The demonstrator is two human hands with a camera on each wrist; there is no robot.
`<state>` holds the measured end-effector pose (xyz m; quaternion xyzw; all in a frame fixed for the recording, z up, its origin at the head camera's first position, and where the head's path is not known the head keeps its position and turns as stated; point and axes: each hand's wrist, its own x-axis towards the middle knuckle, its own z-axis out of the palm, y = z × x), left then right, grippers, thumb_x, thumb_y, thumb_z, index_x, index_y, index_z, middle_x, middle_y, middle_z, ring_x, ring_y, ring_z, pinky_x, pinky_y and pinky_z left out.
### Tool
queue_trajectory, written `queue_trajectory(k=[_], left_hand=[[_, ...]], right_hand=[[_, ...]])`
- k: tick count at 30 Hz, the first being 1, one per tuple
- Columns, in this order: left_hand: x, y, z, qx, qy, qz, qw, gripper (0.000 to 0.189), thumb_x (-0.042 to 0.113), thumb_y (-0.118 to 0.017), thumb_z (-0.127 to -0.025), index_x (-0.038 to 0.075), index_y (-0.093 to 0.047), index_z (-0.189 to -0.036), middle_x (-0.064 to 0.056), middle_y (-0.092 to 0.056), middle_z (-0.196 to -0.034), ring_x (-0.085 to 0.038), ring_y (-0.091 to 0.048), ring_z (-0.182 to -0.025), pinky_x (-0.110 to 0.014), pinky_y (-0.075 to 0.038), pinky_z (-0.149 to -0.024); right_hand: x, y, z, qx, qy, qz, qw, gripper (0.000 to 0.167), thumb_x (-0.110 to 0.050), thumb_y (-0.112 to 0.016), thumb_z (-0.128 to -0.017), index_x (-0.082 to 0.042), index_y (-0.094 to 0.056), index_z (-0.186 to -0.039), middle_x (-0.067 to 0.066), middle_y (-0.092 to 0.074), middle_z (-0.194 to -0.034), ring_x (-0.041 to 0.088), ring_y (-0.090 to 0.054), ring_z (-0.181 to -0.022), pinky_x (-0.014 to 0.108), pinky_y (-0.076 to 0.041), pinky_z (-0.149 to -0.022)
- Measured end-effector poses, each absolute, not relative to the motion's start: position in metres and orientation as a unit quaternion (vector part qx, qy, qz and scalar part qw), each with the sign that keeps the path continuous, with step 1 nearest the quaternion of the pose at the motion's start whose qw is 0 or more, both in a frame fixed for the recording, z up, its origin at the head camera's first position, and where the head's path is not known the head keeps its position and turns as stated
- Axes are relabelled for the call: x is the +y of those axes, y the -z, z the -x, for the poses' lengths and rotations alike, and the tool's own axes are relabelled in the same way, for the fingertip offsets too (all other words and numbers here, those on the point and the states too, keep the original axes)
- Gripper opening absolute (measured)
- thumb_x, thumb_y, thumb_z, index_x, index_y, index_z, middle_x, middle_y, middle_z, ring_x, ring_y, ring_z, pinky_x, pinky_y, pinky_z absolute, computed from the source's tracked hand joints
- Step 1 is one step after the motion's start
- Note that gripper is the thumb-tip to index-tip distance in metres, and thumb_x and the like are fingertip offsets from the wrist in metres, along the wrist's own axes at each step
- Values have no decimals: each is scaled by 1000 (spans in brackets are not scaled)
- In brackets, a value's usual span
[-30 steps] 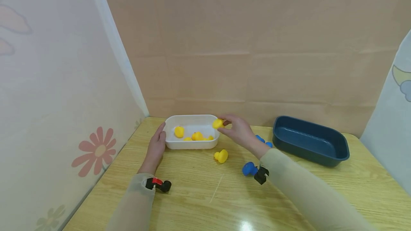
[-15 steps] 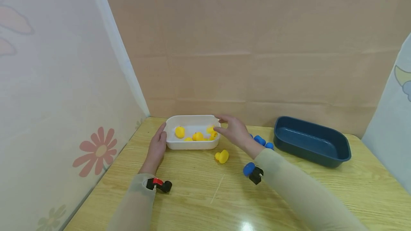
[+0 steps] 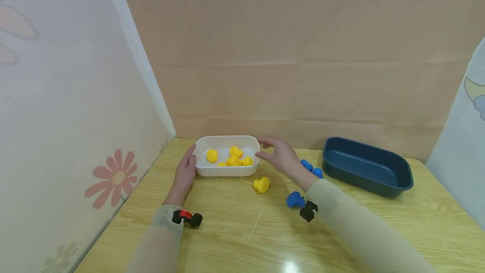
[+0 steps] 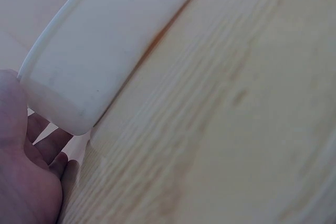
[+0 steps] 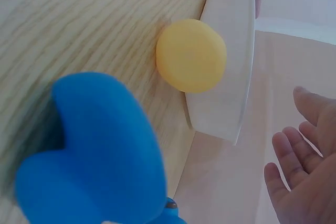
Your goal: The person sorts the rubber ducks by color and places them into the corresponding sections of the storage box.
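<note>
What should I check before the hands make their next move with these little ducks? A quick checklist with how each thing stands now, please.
1. White tub steadied: ok, the left hand rests against its left end.
2. Right hand free: ok, it holds nothing.
3. Yellow ducks all in the white tub: not ok, one loose yellow duck lies tipped over on the table in front of it.
4. Blue ducks in the dark blue tub: not ok, none shows inside; those in sight lie on the table.
5. Exact count of ducks inside the white tub: cannot tell, its front wall hides part of them.
</note>
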<state>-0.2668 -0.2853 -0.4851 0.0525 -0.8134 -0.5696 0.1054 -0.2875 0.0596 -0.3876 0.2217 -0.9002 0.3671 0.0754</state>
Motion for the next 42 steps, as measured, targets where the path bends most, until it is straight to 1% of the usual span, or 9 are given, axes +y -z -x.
queue_trajectory(k=[4, 9, 19, 23, 31, 38, 42], left_hand=[[-286, 484, 266, -815, 568, -52, 105, 58, 35, -33, -120, 27, -31, -177, -7, -29, -180, -32, -22, -167, -55, -18, -135], [-288, 483, 266, -817, 564, -55, 105, 58, 38, -32, -120, 28, -30, -177, -6, -29, -181, -31, -21, -168, -54, -18, -135], [-289, 484, 266, -819, 561, -57, 102, 59, 40, -31, -119, 27, -30, -177, -6, -28, -181, -31, -20, -168, -54, -18, -135], [-290, 483, 266, -820, 560, -58, 101, 59, 41, -30, -119, 29, -29, -177, -5, -27, -181, -30, -20, -168, -54, -17, -136], [-289, 482, 265, -822, 557, -58, 102, 59, 41, -30, -120, 28, -29, -177, -5, -27, -181, -30, -19, -168, -54, -17, -136], [-289, 481, 264, -824, 554, -56, 106, 59, 40, -31, -119, 27, -30, -177, -5, -28, -181, -30, -21, -168, -54, -18, -136], [-289, 480, 264, -822, 556, -55, 106, 59, 37, -32, -120, 26, -30, -177, -5, -28, -181, -31, -21, -168, -54, -17, -136]], right_hand=[[64, 390, 283, -896, -373, -230, 73, 55, -22, -87, -99, -10, -69, -150, 9, -71, -145, 31, -69, -124, 54, -59, -104], [70, 392, 277, -893, -382, -231, 55, 57, -22, -86, -100, -8, -67, -152, 11, -69, -146, 33, -67, -127, 58, -57, -108], [81, 396, 263, -898, -385, -214, 2, 59, -27, -85, -101, -8, -65, -153, 12, -66, -151, 39, -63, -135, 58, -53, -113], [83, 397, 257, -900, -378, -219, -15, 61, -31, -85, -100, -8, -65, -153, 11, -66, -151, 37, -63, -136, 57, -51, -116], [86, 404, 251, -895, -381, -229, -44, 64, -39, -85, -100, -10, -65, -153, 10, -67, -148, 37, -62, -136, 58, -51, -116], [89, 412, 250, -888, -381, -248, -60, 59, -29, -84, -101, -10, -65, -154, 9, -68, -147, 35, -63, -134, 57, -52, -114], [90, 417, 251, -886, -380, -255, -74, 59, -30, -84, -101, -11, -66, -153, 6, -69, -147, 33, -64, -134, 56, -53, -114]])
